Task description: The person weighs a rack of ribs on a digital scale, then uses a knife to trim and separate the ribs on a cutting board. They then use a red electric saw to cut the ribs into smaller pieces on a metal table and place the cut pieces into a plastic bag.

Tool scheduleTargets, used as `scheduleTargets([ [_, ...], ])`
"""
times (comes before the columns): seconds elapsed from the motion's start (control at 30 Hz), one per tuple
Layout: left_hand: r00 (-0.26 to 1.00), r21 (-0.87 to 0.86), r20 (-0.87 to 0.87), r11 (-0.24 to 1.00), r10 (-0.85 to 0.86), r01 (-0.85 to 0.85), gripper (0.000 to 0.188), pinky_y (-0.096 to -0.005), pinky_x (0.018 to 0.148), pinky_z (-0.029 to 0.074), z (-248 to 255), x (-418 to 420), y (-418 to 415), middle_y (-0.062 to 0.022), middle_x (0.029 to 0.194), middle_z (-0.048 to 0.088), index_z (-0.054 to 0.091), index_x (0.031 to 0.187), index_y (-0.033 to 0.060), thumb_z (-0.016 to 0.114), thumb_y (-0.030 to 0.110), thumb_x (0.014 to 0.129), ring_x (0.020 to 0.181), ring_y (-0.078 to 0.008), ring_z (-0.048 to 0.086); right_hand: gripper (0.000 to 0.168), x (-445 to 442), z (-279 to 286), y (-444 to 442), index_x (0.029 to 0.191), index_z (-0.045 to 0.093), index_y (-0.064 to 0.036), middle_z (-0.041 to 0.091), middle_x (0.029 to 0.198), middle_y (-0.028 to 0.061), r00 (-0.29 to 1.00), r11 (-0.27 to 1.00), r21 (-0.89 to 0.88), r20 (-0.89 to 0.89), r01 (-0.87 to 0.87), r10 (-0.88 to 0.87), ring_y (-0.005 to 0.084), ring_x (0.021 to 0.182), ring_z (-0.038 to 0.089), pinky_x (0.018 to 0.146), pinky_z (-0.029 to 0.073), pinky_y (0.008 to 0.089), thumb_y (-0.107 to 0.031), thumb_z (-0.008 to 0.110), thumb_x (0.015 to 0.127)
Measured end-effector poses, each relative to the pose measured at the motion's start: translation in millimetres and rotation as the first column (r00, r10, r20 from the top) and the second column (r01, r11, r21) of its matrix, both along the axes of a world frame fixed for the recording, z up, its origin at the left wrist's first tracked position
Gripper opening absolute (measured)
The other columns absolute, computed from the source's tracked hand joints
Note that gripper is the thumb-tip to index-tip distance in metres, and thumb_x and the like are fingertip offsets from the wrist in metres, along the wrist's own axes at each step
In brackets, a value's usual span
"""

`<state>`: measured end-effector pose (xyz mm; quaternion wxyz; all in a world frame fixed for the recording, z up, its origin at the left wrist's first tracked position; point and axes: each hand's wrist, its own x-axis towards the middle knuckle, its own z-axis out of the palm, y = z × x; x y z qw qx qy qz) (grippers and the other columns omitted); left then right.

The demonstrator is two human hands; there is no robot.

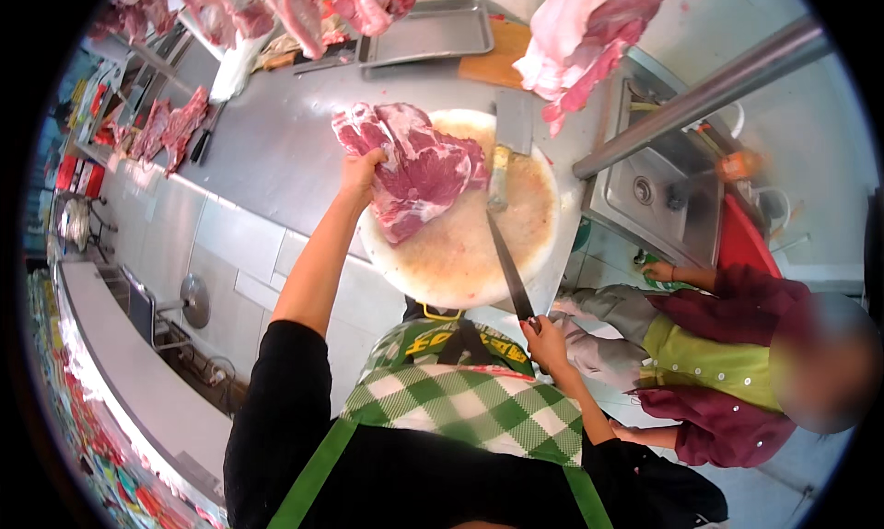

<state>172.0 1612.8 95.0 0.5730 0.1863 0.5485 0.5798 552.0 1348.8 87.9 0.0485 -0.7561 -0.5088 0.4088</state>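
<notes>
My left hand (360, 177) grips the near left edge of a large cut of raw red meat (431, 170) with pale fat and bone at its far end. The meat lies partly over the left side of a round, pale chopping block (449, 266). In my right hand (547, 346) is a long butcher's knife (510, 273), its dark handle in my fist and its tip pointing away over the block, apart from the meat. A cleaver (513, 125) rests on the block's far right, its worn handle towards me.
Raw meat cuts (587, 39) hang along the far side. A metal tray (435, 35) and more meat (166, 128) lie on the steel counter (276, 135). A metal pole (704, 97) slants before the sink (649, 184). Another person (711, 349) stands close on my right.
</notes>
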Motion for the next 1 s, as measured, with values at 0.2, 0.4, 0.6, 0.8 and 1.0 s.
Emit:
scheduleTargets([
  [0.2,0.729,0.162,-0.604,0.846,-0.322,0.508,0.022,-0.0266,0.062,0.046,102,17,-17,-0.0007,0.070,0.059,0.061,0.081,0.0032,0.061,-0.002,0.060,0.065,-0.0103,0.056,0.037,-17,20,23,0.089,0.057,-0.003,0.061,0.062,0.0151,0.997,0.996,-0.076,-0.051,0.053,-0.057,0.0293,0.054,0.061,0.056,0.047,0.0393,-0.040,0.056,0.085],
  [0.4,0.319,0.214,-0.944,0.583,-0.083,0.784,0.023,-0.0363,0.079,0.046,-13,-28,-106,-0.0094,0.091,0.065,0.066,0.081,0.0055,0.062,-0.001,0.059,0.088,-0.0308,0.059,0.036,-16,9,16,0.086,0.057,-0.003,0.060,0.058,0.0123,0.997,0.999,0.024,-0.072,0.036,-0.034,0.0255,0.051,0.061,0.053,0.046,0.0370,-0.039,0.056,0.085],
  [0.6,0.165,0.059,-0.984,0.736,-0.072,0.674,0.036,-0.0369,0.088,0.046,-66,-45,-163,-0.0144,0.118,0.057,0.068,0.088,0.0106,0.057,-0.009,0.060,0.108,-0.0319,0.053,0.034,-20,15,20,0.084,0.054,-0.003,0.056,0.054,0.0097,0.989,0.997,0.001,-0.124,0.078,-0.077,0.0215,0.044,0.056,0.046,0.043,0.0341,-0.037,0.056,0.086],
  [0.8,0.983,-0.077,-0.102,0.986,-0.153,0.145,0.042,-0.0332,0.076,0.051,-89,-45,-177,-0.0116,0.123,0.050,0.055,0.113,0.0066,0.053,-0.008,0.074,0.099,-0.0240,0.057,0.034,-20,27,18,0.083,0.054,-0.003,0.054,0.051,0.0078,0.988,0.998,0.004,-0.142,0.069,-0.067,0.0182,0.040,0.053,0.043,0.041,0.0330,-0.037,0.056,0.086],
  [1.0,0.962,-0.347,-0.188,0.930,-0.197,0.122,0.038,-0.0281,0.064,0.050,-106,-20,-156,-0.0155,0.087,0.061,0.051,0.103,-0.0108,0.063,0.000,0.069,0.073,-0.0195,0.061,0.032,-20,19,8,0.087,0.054,-0.003,0.059,0.062,0.0169,0.998,0.994,0.105,-0.063,0.004,0.003,0.0368,0.060,0.059,0.054,0.043,0.0416,-0.034,0.056,0.087],
])
